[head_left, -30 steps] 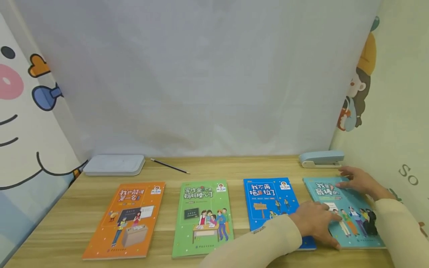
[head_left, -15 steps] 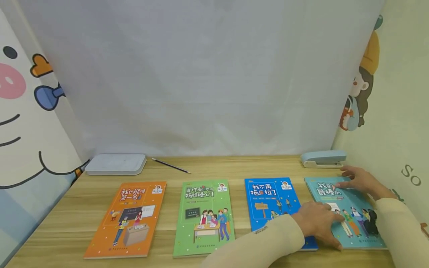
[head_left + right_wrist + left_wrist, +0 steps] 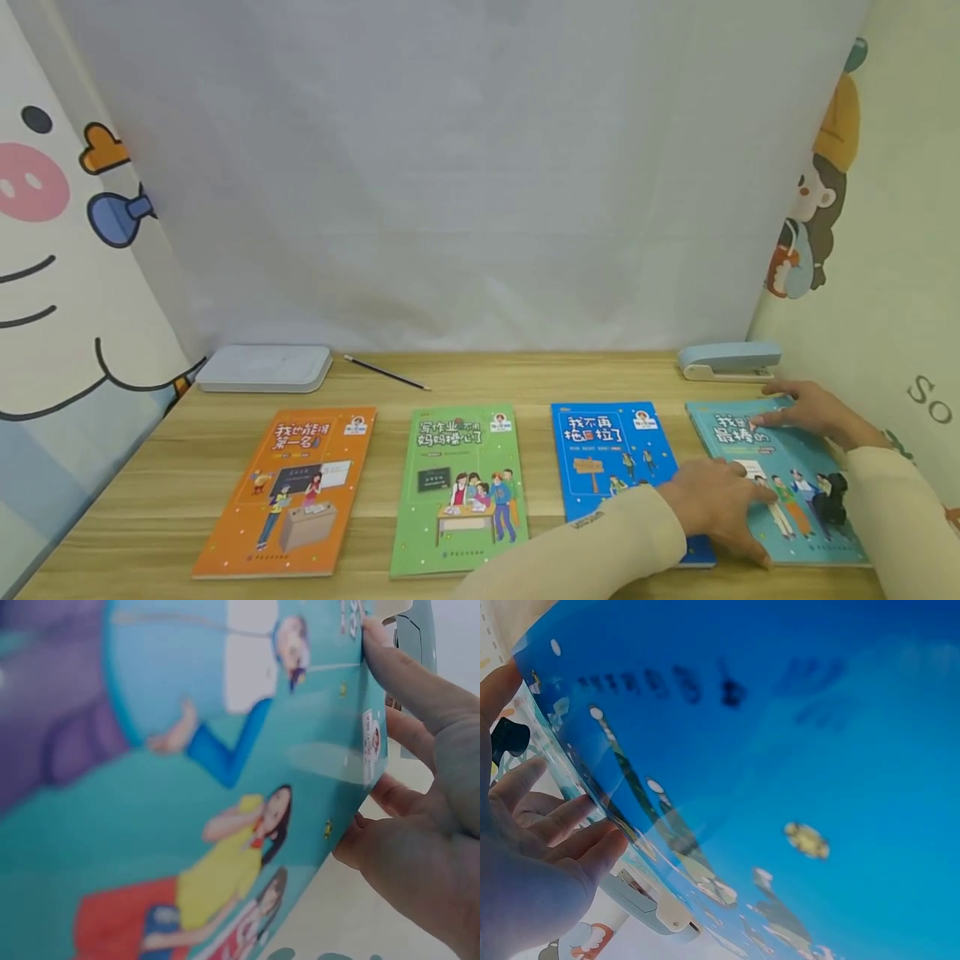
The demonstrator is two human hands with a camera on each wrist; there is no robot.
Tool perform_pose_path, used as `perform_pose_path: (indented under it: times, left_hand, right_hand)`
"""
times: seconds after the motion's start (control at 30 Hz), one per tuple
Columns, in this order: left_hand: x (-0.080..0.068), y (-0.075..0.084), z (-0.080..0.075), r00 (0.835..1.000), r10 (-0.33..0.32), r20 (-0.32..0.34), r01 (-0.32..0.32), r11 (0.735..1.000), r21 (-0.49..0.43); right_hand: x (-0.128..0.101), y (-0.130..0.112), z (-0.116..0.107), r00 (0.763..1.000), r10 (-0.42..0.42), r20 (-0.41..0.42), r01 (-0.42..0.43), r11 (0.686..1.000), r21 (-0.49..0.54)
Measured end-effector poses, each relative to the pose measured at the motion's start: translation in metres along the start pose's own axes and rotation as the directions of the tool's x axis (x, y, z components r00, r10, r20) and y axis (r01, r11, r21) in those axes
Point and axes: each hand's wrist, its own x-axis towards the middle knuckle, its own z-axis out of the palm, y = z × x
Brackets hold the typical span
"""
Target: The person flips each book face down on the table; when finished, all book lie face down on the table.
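Note:
Four thin books lie in a row on the wooden desk (image 3: 540, 379): orange (image 3: 296, 487), green (image 3: 459, 487), blue (image 3: 603, 454) and teal (image 3: 791, 458). My left hand (image 3: 731, 504) lies across the seam between the blue and teal books, fingers spread flat on the teal cover. In the left wrist view the blue book (image 3: 817, 750) fills the frame, with the fingers (image 3: 551, 825) at its edge. My right hand (image 3: 802, 410) holds the teal book's far right corner. In the right wrist view its fingers (image 3: 409, 825) curl round the edge of the teal cover (image 3: 187, 787).
A pale blue stapler (image 3: 727, 360) sits behind the teal book by the right wall. A pencil (image 3: 386, 372) and a flat grey-white case (image 3: 264, 367) lie at the back left. A white curtain closes the back, and cartoon-printed panels stand on both sides.
Both hands stay on the teal book in nearly the same places. The head view has shifted slightly, so everything sits a little further right and lower.

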Motion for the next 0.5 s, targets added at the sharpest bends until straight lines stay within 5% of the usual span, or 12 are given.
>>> perform_pose_path:
  times: [0.23,0.5]
  left_hand:
    - [-0.0001,0.0021,-0.0012,1.000,0.003,-0.007,-0.003,1.000,0.001]
    - [-0.0004,0.0019,-0.0015,1.000,-0.003,0.013,0.003,1.000,-0.018]
  right_hand:
    - [-0.0021,-0.0018,-0.0068,0.998,0.049,0.030,-0.049,0.999,-0.001]
    - [-0.0048,-0.0027,-0.0071,1.000,0.014,0.012,-0.014,0.999,0.032]
